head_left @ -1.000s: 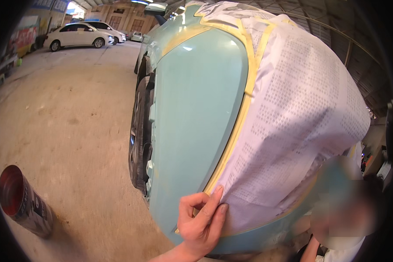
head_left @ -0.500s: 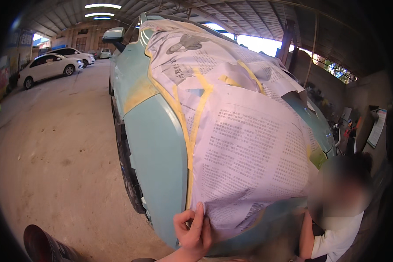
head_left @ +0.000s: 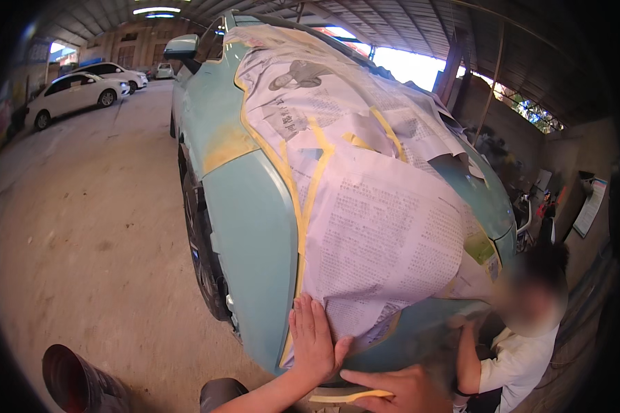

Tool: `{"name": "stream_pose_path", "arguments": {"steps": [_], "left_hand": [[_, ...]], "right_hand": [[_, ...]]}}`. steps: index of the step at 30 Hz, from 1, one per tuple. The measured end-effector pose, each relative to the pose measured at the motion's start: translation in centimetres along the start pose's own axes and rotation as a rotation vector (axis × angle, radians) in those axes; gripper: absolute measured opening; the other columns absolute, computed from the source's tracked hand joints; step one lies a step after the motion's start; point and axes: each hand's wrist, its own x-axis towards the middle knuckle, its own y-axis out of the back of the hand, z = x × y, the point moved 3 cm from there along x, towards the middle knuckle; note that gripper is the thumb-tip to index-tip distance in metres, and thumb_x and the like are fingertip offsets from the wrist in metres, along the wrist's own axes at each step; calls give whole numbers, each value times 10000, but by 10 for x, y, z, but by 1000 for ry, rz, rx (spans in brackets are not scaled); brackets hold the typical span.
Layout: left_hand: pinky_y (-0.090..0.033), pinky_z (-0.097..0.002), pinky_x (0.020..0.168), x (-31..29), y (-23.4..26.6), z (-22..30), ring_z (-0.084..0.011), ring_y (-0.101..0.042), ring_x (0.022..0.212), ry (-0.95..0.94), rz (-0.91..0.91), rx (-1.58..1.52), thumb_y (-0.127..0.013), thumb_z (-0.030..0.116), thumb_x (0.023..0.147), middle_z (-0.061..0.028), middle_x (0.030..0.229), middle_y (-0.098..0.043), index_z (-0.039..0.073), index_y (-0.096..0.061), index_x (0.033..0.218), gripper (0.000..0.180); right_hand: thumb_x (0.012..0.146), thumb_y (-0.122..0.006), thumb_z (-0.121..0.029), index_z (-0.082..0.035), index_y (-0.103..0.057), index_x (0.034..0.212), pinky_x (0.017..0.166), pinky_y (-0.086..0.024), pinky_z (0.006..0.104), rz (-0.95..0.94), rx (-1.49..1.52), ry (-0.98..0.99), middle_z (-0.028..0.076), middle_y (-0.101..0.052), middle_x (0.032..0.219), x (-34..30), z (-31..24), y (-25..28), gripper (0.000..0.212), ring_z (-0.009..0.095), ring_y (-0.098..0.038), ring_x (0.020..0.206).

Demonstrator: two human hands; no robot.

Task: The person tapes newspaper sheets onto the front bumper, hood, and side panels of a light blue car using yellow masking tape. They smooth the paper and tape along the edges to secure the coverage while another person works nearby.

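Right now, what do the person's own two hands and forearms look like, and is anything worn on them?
Both are bare: no gloves, no sleeves in view, and no watch, ring or band that I can see. The left hand shows its back with four fingers and the thumb visible. Of the right hand only the back and a finger show, at the picture's lower edge.

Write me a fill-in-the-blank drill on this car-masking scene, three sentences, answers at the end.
1. The sheets of newspaper over the pale green car are held at their edges with strips of tape coloured ____.
2. The left hand lies flat with its fingers pointing ____ along the lower edge of the newspaper.
3. The right hand rests on a strip of yellow tape near the ____ edge of the picture.

Missing words: yellow; up; bottom
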Motion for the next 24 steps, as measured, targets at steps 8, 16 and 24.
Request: {"name": "stream_pose_path", "arguments": {"steps": [8, 16, 24], "left_hand": [[-181, -592, 1177, -22, -12, -8, -487, -183, 1490, 59, 60, 38, -504, 405, 1001, -339, 1596, -165, -100, -159, 1541, 816], [-160, -598, 1183, -64, -25, -16, -533, -139, 1480, 145, 93, -35, -606, 245, 939, -368, 1589, -121, -85, -106, 1553, 858], [-115, -582, 1201, -116, -41, -27, -552, -96, 1479, 240, 38, -51, -616, 200, 918, -381, 1590, -73, -80, -41, 1559, 905]], "right_hand": [[949, -637, -272, -199, -522, 1448, 525, -516, 408, -113, -483, 207, 137, -640, 652, 85, 17, 10, 518, 333, -620, 534], [965, -613, -315, -137, -541, 1426, 451, -491, 370, -65, -681, 334, 84, -636, 574, 85, 12, 7, 499, 259, -604, 449], [960, -626, -315, -146, -554, 1415, 436, -483, 336, -47, -723, 354, 56, -642, 588, 83, 17, 5, 491, 220, -597, 434]]}}
